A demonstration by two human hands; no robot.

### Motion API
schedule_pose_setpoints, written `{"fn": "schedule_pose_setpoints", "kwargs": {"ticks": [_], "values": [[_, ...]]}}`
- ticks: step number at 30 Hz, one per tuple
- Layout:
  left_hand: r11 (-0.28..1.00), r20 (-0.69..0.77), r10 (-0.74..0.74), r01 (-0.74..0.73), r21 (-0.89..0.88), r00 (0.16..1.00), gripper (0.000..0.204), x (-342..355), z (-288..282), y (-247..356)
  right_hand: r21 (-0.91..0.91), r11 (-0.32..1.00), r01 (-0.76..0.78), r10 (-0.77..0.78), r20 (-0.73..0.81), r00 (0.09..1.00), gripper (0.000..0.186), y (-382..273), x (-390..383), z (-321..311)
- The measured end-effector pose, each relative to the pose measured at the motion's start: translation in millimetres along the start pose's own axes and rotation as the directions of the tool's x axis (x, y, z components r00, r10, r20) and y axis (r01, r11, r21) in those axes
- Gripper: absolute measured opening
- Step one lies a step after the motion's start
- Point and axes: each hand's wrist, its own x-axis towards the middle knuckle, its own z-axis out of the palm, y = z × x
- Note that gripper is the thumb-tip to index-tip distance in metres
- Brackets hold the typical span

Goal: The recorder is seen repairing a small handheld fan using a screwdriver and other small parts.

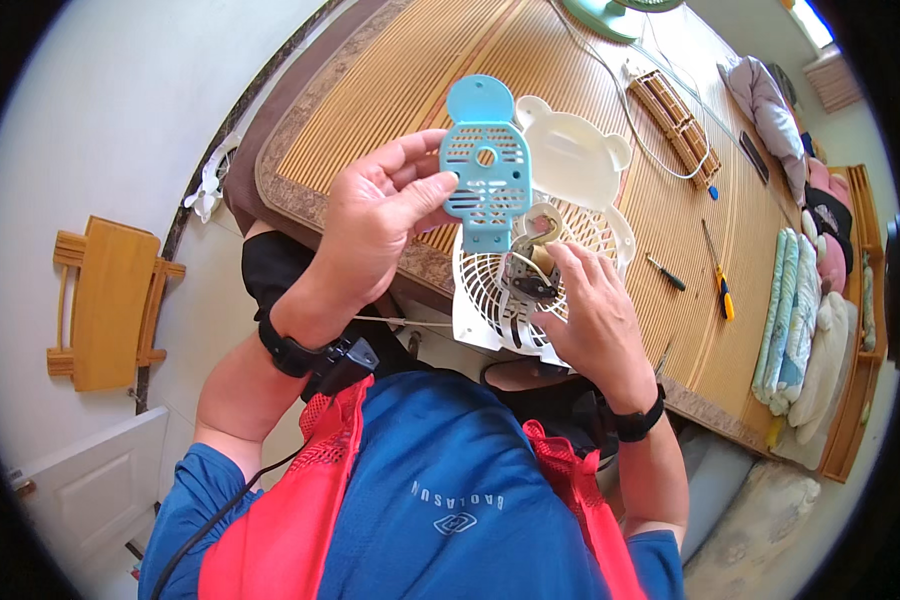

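My left hand [380,205] pinches a light-blue plastic cover [515,190] between thumb and fingers, holding it upright in front of me. Slots cut across the cover, and a rounded tab tops it. Below and behind it, a white fan grille [478,305] lies tilted at the table's near edge. A small fan motor [530,285] with a pale wire sits on the grille. My right hand [602,315] is beside the motor, fingers stretched and thumb apart; its fingertips seem to touch the motor. A white bear-shaped shell [575,155] lies just beyond the grille.
On the slatted mat [370,110] lie a yellow-handled screwdriver [724,295], a smaller dark-handled screwdriver [670,275] and a brown slatted piece [675,125] with a white cable. Folded cloths [785,310] line the right side. A wooden stool [115,305] stands left on the floor.
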Motion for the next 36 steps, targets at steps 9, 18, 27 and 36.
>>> {"fn": "schedule_pose_setpoints", "kwargs": {"ticks": [9, 18, 27, 36], "values": [[0.998, 0.045, -0.044, 0.045, -0.035, 0.998, 0.053, -6.0, -13.7, -3.0, -0.131, 0.991, 0.009, 0.000, 0.068, 0.998, 0.076, 8.1, 15.8, 29.5], [0.997, 0.029, -0.052, 0.054, -0.057, 0.998, 0.052, -7.9, -27.0, -2.6, -0.082, 0.997, -0.018, 0.026, 0.097, 0.995, 0.073, -0.9, 27.5, 12.4], [0.998, 0.020, -0.035, 0.035, -0.050, 0.999, 0.050, -11.5, -28.9, -11.9, -0.082, 0.996, -0.019, 0.029, 0.119, 0.992, 0.079, 9.5, 14.5, -5.1], [0.999, 0.012, -0.035, 0.035, -0.037, 0.999, 0.052, -15.4, -31.4, -11.4, -0.132, 0.964, 0.231, -0.195, 0.240, 0.951, 0.073, 13.4, 32.1, -37.1]]}}
